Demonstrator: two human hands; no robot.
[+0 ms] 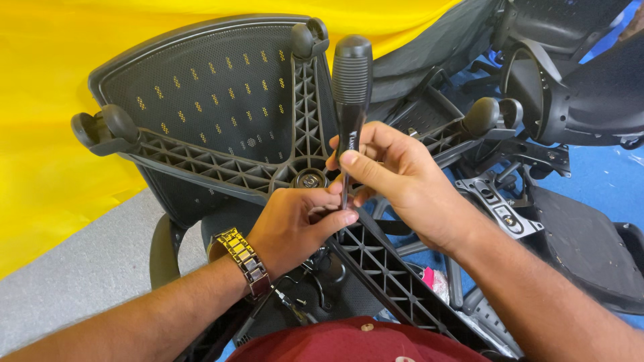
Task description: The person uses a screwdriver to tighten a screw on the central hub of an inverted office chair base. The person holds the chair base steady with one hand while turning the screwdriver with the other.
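Our right hand (396, 177) is clenched on the stiff, light screwdriver (350, 94), best held by its ribbed handle, upright over the chair base (295, 161), while our left hand (295, 224) pinches its shaft.

matt ribbed plastic screwdriver handle (351, 80), shiny metal watch (244, 260)

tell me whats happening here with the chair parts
A person is working on an upturned office chair base, its caster wheels pointing up. The right hand grips a black-handled screwdriver near the bottom of its handle, held upright with the tip pointing down beside the hub. The left hand, with a metal watch on the wrist, steadies things right at the tip. A mesh chair back lies under the base, and more chair parts sit to the right.
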